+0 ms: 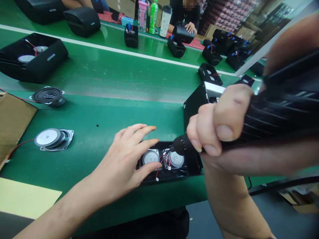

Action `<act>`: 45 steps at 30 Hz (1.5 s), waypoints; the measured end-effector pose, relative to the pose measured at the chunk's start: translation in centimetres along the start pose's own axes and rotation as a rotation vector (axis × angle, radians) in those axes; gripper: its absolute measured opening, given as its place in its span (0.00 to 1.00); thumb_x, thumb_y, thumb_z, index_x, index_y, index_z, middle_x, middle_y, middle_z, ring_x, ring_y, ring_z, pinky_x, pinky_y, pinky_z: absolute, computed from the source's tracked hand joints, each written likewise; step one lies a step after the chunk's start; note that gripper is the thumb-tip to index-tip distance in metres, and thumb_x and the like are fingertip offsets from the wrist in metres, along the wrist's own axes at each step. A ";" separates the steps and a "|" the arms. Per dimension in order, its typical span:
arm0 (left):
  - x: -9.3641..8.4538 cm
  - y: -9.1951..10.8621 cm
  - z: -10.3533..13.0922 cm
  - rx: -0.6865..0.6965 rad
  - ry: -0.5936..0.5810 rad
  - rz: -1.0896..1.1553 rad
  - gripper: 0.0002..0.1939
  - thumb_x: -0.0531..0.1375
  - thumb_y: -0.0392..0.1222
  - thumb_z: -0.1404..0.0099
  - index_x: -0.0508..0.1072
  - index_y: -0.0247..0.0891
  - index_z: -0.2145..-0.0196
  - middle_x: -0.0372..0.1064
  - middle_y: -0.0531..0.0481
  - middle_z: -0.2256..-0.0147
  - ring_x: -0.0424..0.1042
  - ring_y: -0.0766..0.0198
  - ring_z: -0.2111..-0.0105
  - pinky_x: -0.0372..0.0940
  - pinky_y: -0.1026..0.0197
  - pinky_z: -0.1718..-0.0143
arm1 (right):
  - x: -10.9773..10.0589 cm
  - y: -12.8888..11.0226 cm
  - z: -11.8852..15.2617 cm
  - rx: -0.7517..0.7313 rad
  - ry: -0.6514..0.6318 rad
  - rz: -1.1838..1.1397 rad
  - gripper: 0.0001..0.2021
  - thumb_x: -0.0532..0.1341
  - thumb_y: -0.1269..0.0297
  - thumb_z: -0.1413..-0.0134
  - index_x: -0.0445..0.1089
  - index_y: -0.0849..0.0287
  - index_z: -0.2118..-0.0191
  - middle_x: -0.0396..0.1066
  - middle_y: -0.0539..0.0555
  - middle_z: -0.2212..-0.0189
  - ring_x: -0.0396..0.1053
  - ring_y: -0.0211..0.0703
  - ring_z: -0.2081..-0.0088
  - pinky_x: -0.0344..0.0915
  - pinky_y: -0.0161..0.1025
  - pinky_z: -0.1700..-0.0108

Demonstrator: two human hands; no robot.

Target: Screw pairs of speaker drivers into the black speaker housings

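Note:
In front of me lies an open black speaker housing (191, 167) with two round speaker drivers (151, 156) seated inside, their magnets facing up. Red wires with small white plugs (169, 168) lie between the drivers. My right hand (219, 122) is wrapped around a black electric screwdriver (183, 143), its front end over the right-hand driver; the tip's exact contact point is hidden. My left hand (132, 152) spreads over the left end of the housing, fingers apart. Whether its fingers touch the housing I cannot tell.
Two loose drivers (47, 136) sit on the green bench at the left, near a cardboard box (15, 122). A black box (195, 106) stands behind the housing. Across the white line are more speaker housings (82, 20), bottles (165, 20) and a person's hand (190, 28).

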State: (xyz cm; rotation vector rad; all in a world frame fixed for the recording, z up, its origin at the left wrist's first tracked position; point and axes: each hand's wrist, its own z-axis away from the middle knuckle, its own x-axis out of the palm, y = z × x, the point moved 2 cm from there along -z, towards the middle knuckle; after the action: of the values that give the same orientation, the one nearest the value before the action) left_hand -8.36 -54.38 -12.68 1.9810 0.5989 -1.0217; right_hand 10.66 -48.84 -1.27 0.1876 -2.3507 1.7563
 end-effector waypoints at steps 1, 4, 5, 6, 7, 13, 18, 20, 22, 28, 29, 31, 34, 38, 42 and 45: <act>-0.2 -0.3 0.2 0.001 -0.011 -0.021 0.19 0.62 0.51 0.24 0.76 0.42 0.41 0.68 0.39 0.31 0.64 0.39 0.31 0.63 0.29 0.35 | 0.0 0.2 -0.1 -0.014 -0.084 -0.070 0.41 0.44 0.23 0.40 0.77 0.55 0.73 0.74 0.39 0.78 0.66 0.26 0.86 0.60 0.28 0.81; -0.4 -0.9 0.7 0.006 -0.084 -0.061 0.17 0.61 0.51 0.24 0.76 0.46 0.42 0.65 0.41 0.30 0.64 0.39 0.31 0.65 0.28 0.36 | 0.2 1.3 -0.4 -0.014 -0.410 -0.259 0.27 0.70 0.30 0.46 0.78 0.50 0.60 0.70 0.41 0.82 0.65 0.38 0.86 0.64 0.37 0.86; -0.2 -1.1 0.8 0.009 -0.116 -0.071 0.17 0.62 0.52 0.24 0.77 0.47 0.42 0.64 0.42 0.29 0.64 0.38 0.31 0.66 0.28 0.37 | 0.2 1.8 -0.5 0.003 -0.448 -0.272 0.27 0.69 0.31 0.44 0.76 0.51 0.56 0.69 0.40 0.82 0.64 0.38 0.86 0.64 0.37 0.84; -0.1 -1.2 0.9 0.013 -0.148 -0.081 0.17 0.63 0.52 0.25 0.77 0.48 0.42 0.64 0.42 0.29 0.64 0.37 0.31 0.67 0.28 0.38 | 0.2 2.4 -0.5 0.019 -0.452 -0.274 0.28 0.67 0.30 0.41 0.74 0.51 0.53 0.68 0.40 0.82 0.63 0.37 0.86 0.63 0.36 0.84; 0.2 -1.3 0.9 0.016 -0.175 -0.091 0.18 0.64 0.52 0.26 0.77 0.49 0.42 0.63 0.42 0.29 0.64 0.37 0.31 0.68 0.28 0.39 | 0.2 3.0 -0.5 0.028 -0.425 -0.276 0.29 0.64 0.29 0.39 0.72 0.51 0.51 0.67 0.39 0.82 0.62 0.37 0.86 0.62 0.35 0.83; 1.2 -1.4 0.8 0.032 -0.195 -0.133 0.21 0.65 0.54 0.28 0.77 0.46 0.42 0.70 0.40 0.34 0.71 0.38 0.37 0.74 0.31 0.46 | 0.7 5.8 0.1 0.028 -0.306 -0.273 0.35 0.54 0.22 0.38 0.70 0.49 0.47 0.64 0.41 0.82 0.58 0.39 0.85 0.58 0.37 0.84; 1.1 -1.4 0.7 -0.001 -0.189 -0.094 0.18 0.62 0.56 0.25 0.77 0.47 0.43 0.73 0.45 0.38 0.76 0.46 0.42 0.78 0.41 0.53 | 0.7 6.6 0.1 0.056 -0.297 -0.258 0.38 0.51 0.21 0.37 0.70 0.53 0.46 0.62 0.43 0.82 0.59 0.40 0.84 0.57 0.39 0.83; 1.0 -1.4 0.7 -0.001 -0.190 -0.093 0.18 0.61 0.57 0.25 0.77 0.48 0.44 0.74 0.47 0.38 0.76 0.47 0.43 0.79 0.43 0.55 | 0.6 6.6 0.0 0.057 -0.316 -0.256 0.37 0.49 0.24 0.33 0.69 0.55 0.44 0.62 0.43 0.82 0.59 0.42 0.84 0.56 0.39 0.82; 1.0 -1.4 0.7 -0.002 -0.194 -0.101 0.18 0.61 0.57 0.25 0.77 0.49 0.44 0.74 0.48 0.39 0.76 0.47 0.43 0.79 0.44 0.56 | 0.6 6.8 -0.2 0.047 -0.330 -0.263 0.34 0.47 0.29 0.28 0.68 0.55 0.44 0.61 0.43 0.82 0.59 0.42 0.84 0.55 0.39 0.82; 1.1 -1.4 0.6 -0.003 -0.195 -0.105 0.18 0.62 0.56 0.26 0.77 0.48 0.44 0.74 0.48 0.39 0.76 0.48 0.43 0.78 0.43 0.53 | 0.7 8.4 -0.9 -0.035 -0.378 -0.296 0.27 0.55 0.31 0.31 0.60 0.52 0.67 0.64 0.43 0.82 0.59 0.38 0.86 0.56 0.40 0.86; 1.0 -1.3 0.6 0.000 -0.192 -0.102 0.18 0.62 0.56 0.26 0.77 0.47 0.44 0.74 0.48 0.39 0.76 0.48 0.44 0.78 0.42 0.53 | 0.8 8.6 -1.0 -0.049 -0.376 -0.301 0.26 0.52 0.36 0.28 0.58 0.52 0.69 0.64 0.43 0.82 0.59 0.38 0.86 0.56 0.39 0.86; 1.0 -1.3 0.5 0.009 -0.185 -0.100 0.18 0.62 0.56 0.26 0.77 0.47 0.44 0.74 0.47 0.40 0.76 0.48 0.44 0.78 0.42 0.53 | 0.8 8.9 -1.1 -0.076 -0.369 -0.314 0.23 0.44 0.50 0.23 0.56 0.52 0.72 0.62 0.45 0.83 0.58 0.39 0.86 0.55 0.39 0.86; 0.9 -1.3 0.5 0.015 -0.178 -0.099 0.18 0.62 0.56 0.25 0.78 0.46 0.45 0.75 0.47 0.40 0.76 0.48 0.44 0.78 0.42 0.52 | 0.9 8.7 -1.0 -0.094 -0.362 -0.319 0.22 0.40 0.61 0.24 0.56 0.51 0.73 0.62 0.46 0.83 0.58 0.40 0.87 0.55 0.39 0.87; 0.8 -1.2 0.6 0.016 -0.180 -0.108 0.19 0.62 0.57 0.25 0.78 0.46 0.44 0.75 0.46 0.40 0.76 0.47 0.44 0.78 0.43 0.53 | 0.7 8.2 -0.4 -0.037 -0.365 -0.281 0.21 0.42 0.56 0.21 0.57 0.52 0.70 0.63 0.46 0.81 0.59 0.40 0.84 0.57 0.38 0.83; 0.8 -1.2 0.6 0.015 -0.174 -0.101 0.19 0.63 0.56 0.26 0.78 0.46 0.44 0.75 0.46 0.40 0.76 0.47 0.43 0.78 0.43 0.52 | 0.6 7.9 0.1 0.033 -0.359 -0.280 0.25 0.54 0.39 0.25 0.57 0.52 0.70 0.62 0.45 0.81 0.59 0.39 0.82 0.58 0.37 0.79; 0.9 -1.2 0.5 0.016 -0.175 -0.096 0.18 0.63 0.55 0.26 0.78 0.46 0.44 0.75 0.46 0.40 0.76 0.47 0.44 0.78 0.43 0.51 | 0.8 8.1 0.3 0.038 -0.389 -0.300 0.28 0.60 0.33 0.32 0.58 0.52 0.71 0.63 0.45 0.81 0.59 0.40 0.82 0.58 0.38 0.81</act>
State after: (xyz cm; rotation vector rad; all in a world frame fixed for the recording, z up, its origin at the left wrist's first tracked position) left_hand -8.96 -54.10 -14.10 1.8665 0.5957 -1.2478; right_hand 8.11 -46.79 -8.75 0.9123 -2.3730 1.7375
